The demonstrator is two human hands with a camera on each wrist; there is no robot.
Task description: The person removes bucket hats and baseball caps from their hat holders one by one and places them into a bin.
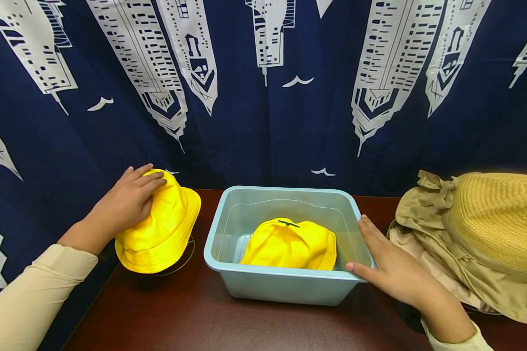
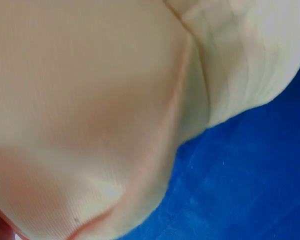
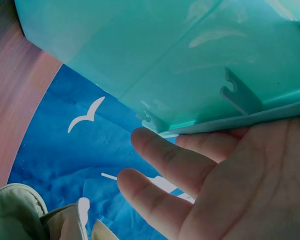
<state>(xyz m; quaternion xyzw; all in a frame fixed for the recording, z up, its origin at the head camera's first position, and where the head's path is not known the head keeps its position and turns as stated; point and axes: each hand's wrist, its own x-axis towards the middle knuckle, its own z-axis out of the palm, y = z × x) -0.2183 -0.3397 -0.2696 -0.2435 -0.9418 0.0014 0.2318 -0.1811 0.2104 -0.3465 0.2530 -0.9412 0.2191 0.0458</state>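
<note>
Light-blue plastic tub (image 1: 285,287) stands centrally, right of a tilted yellow bucket hat (image 1: 169,229), with a second yellow hat (image 1: 292,246) inside. Left hand (image 1: 125,200), fingers curved, grips the bucket hat's crown; right hand (image 1: 397,268), fingers extended, touches the tub's right rim.

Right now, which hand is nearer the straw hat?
Right. The right hand touches the blue bin, beside the straw hat; the left hand touches a yellow hat left of the bin.

Left fingers (image 1: 151,185) lie outstretched; right fingers (image 1: 373,236) extend nearly straight.
</note>
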